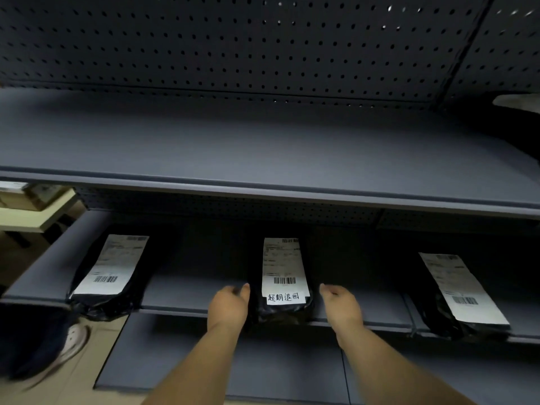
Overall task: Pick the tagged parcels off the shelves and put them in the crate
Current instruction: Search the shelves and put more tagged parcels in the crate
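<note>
Flanking tagged parcel (pixel 283 283) on grey shelf (pixel 187 290): left hand (pixel 229 305), right hand (pixel 340 306).

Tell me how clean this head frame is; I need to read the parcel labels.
Head view: dim overall; the middle parcel label is sharp enough for its barcode and handwritten tag, small print is not; the shoe at lower left is motion-blurred; the upper shelf edge bows from wide-angle distortion.

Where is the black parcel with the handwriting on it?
In the head view, the handwritten parcel lies mid-frame on the lower shelf, between the left hand and right hand, with another parcel on each side.
</note>
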Tool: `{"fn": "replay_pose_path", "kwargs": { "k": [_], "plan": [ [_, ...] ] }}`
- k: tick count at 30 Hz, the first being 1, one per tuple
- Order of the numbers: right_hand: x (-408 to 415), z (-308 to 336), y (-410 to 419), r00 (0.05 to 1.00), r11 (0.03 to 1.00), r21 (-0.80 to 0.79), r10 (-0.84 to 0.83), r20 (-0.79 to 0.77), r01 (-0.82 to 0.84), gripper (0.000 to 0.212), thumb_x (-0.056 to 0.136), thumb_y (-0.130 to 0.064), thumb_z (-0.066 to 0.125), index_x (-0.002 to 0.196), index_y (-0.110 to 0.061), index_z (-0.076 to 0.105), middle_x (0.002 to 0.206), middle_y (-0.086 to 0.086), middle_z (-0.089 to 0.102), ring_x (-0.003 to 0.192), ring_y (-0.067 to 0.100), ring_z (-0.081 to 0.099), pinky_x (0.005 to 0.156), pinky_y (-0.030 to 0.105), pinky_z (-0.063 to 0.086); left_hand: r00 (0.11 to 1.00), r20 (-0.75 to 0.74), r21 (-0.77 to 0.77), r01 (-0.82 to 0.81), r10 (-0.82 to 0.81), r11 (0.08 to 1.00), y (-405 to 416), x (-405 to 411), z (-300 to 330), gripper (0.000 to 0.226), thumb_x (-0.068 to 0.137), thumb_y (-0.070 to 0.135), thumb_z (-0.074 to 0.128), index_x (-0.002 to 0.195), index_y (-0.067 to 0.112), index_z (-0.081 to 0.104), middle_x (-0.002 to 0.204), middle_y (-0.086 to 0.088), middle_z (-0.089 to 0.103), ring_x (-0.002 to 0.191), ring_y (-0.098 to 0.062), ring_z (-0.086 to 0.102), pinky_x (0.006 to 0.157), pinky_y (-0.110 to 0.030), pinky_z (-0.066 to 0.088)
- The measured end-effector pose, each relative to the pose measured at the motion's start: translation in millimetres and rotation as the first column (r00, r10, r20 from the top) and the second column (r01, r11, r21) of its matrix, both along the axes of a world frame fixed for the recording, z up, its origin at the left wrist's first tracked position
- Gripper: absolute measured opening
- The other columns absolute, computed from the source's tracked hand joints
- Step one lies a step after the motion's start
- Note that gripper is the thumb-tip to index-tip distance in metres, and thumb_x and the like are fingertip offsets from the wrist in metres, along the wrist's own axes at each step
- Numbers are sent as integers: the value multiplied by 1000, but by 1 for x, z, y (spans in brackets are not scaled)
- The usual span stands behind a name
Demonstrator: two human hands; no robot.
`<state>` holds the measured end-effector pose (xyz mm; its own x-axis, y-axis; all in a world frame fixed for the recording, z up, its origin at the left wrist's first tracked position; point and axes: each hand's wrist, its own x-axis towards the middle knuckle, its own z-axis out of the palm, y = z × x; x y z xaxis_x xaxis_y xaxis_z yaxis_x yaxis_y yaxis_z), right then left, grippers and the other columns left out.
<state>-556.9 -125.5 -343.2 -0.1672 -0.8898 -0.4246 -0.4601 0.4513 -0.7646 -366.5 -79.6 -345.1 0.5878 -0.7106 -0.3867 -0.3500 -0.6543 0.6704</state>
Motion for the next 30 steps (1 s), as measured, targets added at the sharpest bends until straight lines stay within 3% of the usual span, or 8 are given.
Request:
{"fn": "replay_pose_path", "kwargs": {
  "k": [3,7,12,16,20,25,27,30],
  "plan": [
    [9,-8,-14,993,997,68,-45,110,37,32,97,-29,50,117,-8,62,97,9,59,83,20,49,76,28,36,991,-130,-24,-46,43,999,-14,2,-9,40,95,37,51,116,5,63,113,-15,65,105,-31,58,79,-29,42],
    [21,-15,-29,974,986,158,-89,209,56,36,97,-33,48,108,-1,62,103,18,65,87,29,55,76,32,38,960,-267,-55,-102,84,993,-29,2,-13,34,94,32,53,109,4,66,89,-8,62,83,-23,55,70,-26,38],
    [27,-20,-39,945,970,225,-156,289,91,34,97,-37,48,89,-8,63,94,15,65,93,33,61,89,41,47,924,-366,-32,-134,114,990,-40,1,-17,37,94,34,53,112,3,64,88,-6,58,82,-23,52,74,-28,39],
    [30,-16,-36,899,959,274,-181,399,72,40,96,-41,48,87,-8,68,86,15,70,84,33,64,68,35,47,887,-442,-29,-160,131,987,-45,1,-19,37,94,35,52,116,6,61,78,1,54,71,-16,51,73,-28,38],
    [33,-11,-33,876,948,318,-178,448,30,45,93,-50,48,84,-11,70,81,14,71,77,32,65,69,35,46,852,-509,-28,-156,120,987,-44,2,-19,40,93,38,54,119,8,60,92,-4,59,82,-21,55,75,-30,41],
    [29,-10,-26,876,946,322,-181,446,31,42,91,-48,54,89,-10,71,82,13,72,81,32,65,74,37,47,812,-579,-87,-147,70,985,-34,2,-17,29,91,35,59,110,14,62,93,-4,67,85,-20,63,69,-27,47],
    [26,-10,-20,876,948,317,-173,449,25,40,89,-47,57,94,-9,71,81,12,73,78,30,64,71,34,45,802,-594,-122,-164,60,979,-29,1,-16,21,90,31,61,106,17,62,87,1,67,79,-15,64,60,-24,47],
    [23,-9,-12,869,960,279,-148,472,12,39,90,-45,57,104,-10,69,83,8,73,70,21,62,61,28,40,759,-647,-152,-218,70,964,-21,-2,-13,26,88,24,65,111,13,62,96,-7,70,87,-23,67,68,-28,52]
  ]
}}
